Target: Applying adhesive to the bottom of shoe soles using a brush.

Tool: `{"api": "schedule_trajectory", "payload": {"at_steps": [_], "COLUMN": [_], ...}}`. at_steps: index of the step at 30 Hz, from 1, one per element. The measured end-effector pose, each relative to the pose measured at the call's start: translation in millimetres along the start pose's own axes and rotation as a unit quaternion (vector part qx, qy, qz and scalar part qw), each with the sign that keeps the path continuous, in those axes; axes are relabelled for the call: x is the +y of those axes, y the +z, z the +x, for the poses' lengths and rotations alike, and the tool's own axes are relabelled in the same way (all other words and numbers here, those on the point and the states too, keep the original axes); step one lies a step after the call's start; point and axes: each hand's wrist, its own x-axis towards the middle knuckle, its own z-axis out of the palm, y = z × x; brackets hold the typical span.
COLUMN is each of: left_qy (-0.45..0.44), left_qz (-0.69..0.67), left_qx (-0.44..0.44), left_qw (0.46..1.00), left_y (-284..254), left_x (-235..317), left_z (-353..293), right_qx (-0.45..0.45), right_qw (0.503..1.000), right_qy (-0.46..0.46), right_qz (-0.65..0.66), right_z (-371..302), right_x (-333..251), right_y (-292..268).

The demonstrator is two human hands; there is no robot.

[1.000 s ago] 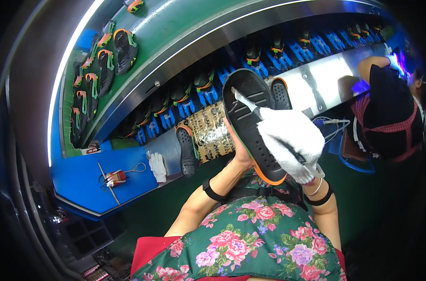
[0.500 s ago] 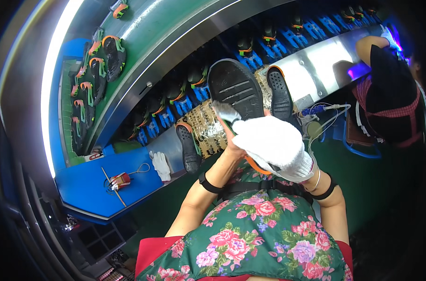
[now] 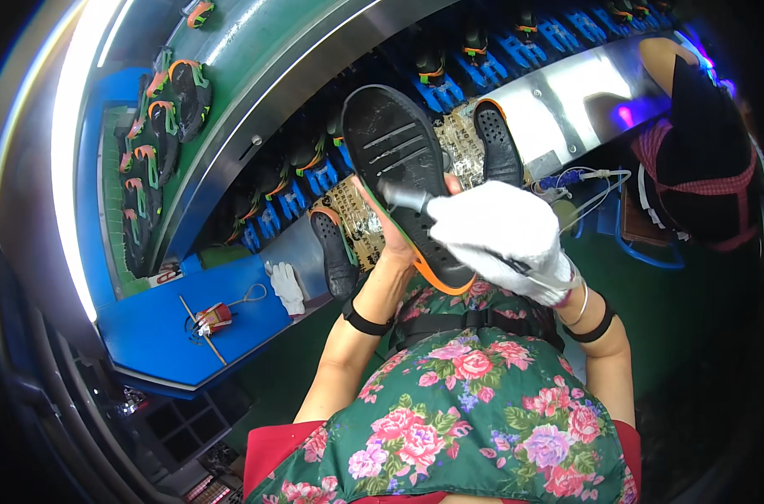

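A black shoe sole [image 3: 392, 134] with an orange rim at its heel is held up in front of my apron, its grooved inner face toward me. My bare left hand [image 3: 395, 235] is wrapped around its left edge, and fingertips show at the opposite edge. In a white knit glove, my right hand [image 3: 501, 237] grips a brush [image 3: 407, 198], whose pale bristles lie over the middle of the sole. The glove hides most of the brush handle. Two more black soles rest on the bench: one sole [image 3: 335, 254] to the left, another sole [image 3: 498, 144] to the right.
Brown printed tape [image 3: 361, 220] covers part of the metal bench [image 3: 575, 92]. Beyond it runs a row of blue racks [image 3: 487, 74] with shoe parts. On the blue table [image 3: 147, 340] are a red container [image 3: 216, 317] and a white glove [image 3: 287, 288]. Another person [image 3: 693, 160] sits at right.
The sole has moved left and slightly up, and its orange-rimmed heel now shows. The gloved right hand has shifted a little, with the brush still against the sole's middle.
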Motion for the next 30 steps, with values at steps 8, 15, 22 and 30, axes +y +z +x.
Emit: {"api": "schedule_trajectory", "payload": {"at_steps": [8,15,22,30], "left_qy": [-0.013,0.004,0.013,0.029], "left_qz": [-0.022,-0.009,0.027,0.032], "left_qx": [-0.044,-0.016,-0.006,-0.064], "left_qw": [0.999,1.0,1.0,0.997], "left_y": [-17.5,-11.7,-10.7,-16.9], "left_x": [5.7,11.3,17.2,21.6], "left_z": [0.9,7.3,10.8,20.8], "right_qx": [-0.001,-0.038,-0.052,0.005], "right_qw": [0.993,0.999,0.998,0.995], "right_qy": [0.063,-0.006,-0.007,0.084], "right_qz": [0.099,0.0,-0.028,0.056], "right_z": [-7.8,-22.0,-28.2,-29.6], "right_x": [-13.8,-14.5,-10.1,-11.6], "right_y": [5.5,9.6,0.7,-5.7]}}
